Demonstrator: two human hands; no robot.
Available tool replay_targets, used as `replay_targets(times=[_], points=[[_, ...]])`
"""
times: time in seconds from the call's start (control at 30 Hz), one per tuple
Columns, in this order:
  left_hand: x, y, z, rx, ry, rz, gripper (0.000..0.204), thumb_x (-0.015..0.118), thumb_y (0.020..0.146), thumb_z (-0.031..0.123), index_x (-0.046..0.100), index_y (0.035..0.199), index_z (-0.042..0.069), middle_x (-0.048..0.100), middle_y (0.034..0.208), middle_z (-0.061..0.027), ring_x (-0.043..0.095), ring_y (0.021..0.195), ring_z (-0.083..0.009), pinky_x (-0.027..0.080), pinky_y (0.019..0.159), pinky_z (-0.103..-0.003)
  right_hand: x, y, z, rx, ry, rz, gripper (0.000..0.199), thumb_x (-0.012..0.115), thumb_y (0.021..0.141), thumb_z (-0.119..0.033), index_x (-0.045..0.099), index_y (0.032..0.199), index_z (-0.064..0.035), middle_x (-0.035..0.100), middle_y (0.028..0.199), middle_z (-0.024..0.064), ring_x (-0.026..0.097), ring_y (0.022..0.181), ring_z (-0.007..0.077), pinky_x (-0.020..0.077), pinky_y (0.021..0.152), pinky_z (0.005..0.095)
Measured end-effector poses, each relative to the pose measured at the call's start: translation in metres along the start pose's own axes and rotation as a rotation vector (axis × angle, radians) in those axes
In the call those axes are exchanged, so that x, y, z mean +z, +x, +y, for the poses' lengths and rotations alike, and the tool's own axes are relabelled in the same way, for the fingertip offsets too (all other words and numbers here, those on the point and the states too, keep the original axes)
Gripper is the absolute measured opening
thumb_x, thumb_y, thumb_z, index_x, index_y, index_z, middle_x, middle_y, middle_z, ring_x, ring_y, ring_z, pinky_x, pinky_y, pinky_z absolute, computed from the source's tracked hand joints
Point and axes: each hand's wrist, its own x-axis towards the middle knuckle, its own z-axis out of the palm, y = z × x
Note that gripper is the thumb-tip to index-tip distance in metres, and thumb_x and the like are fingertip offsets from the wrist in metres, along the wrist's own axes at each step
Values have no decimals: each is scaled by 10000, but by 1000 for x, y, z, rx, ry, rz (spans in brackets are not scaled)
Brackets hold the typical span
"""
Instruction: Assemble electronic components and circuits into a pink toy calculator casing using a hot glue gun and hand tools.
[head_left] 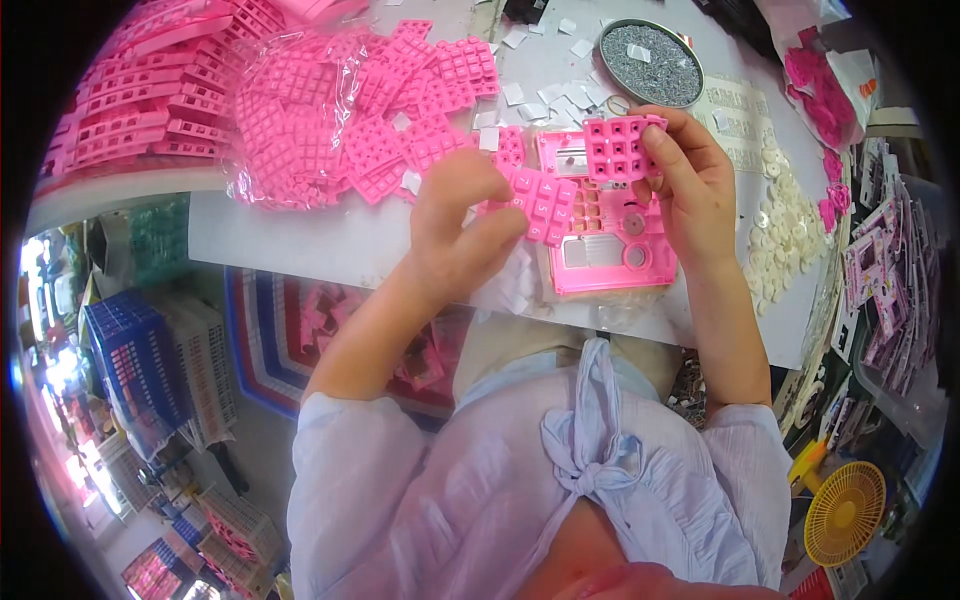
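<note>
My left hand (460,228) pinches a pink rubber number keypad (547,206) by its left edge, its keys facing up. Another pink keypad (615,150) is gripped between the thumb and fingers of my right hand (697,185), with square hollows showing on the visible side. Both keypads are over a pink plastic casing (610,282), which lies open on the table and is partly hidden by them. Inside the casing are a pale panel (590,250) and round fittings. Beside my left hand spreads a pile of pink keypads (440,85).
A clear bag (290,130) holds more keypads, near stacked pink casings (170,90). A round tin of small metal screws (652,65) stands at the back among white paper squares (550,93). White discs (780,225) lie right; a yellow fan (845,513) is lower right.
</note>
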Motion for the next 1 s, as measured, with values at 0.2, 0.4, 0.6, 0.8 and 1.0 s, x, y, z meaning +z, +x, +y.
replay_targets(times=[0.2,0.4,0.6,0.8,1.0], points=[[-6,3,0,71,62,141,302,757,565,11,643,822,120,562,935,-72,553,692,-267,400,549,-382,1,-7,5,51,16,1,215,661,980,-164,669,1135,-16,670,939,8,572,722,50,477,578,217],[-12,-2,14,1,77,-21,325,759,646,-15,607,878,155,505,1065,-91,538,963,-303,477,805,-425,-12,-19,-2,13,-67,38,205,632,987,-133,660,1159,-25,666,929,-1,581,727,42,478,589,204],[-1,65,71,-619,-627,-712,274,667,849,-80,618,1115,-36,675,1009,-118,661,900,-140,539,762,-270,-46,-81,4,-130,-326,63,203,669,949,-165,686,1124,-64,682,942,-3,592,803,48,503,656,242],[80,152,119,-347,-863,-1149,227,642,928,17,611,1147,-35,683,938,-111,667,842,-107,528,680,-242,-40,-170,43,-75,-234,25,184,662,964,-188,663,1060,-32,681,908,29,622,850,96,518,773,272],[190,126,182,-150,-811,-1400,201,629,910,47,633,1102,-15,696,781,-146,691,622,-176,531,577,-315,-20,-204,66,57,-128,27,180,674,952,-153,662,1046,0,697,938,57,637,841,107,531,759,280]])
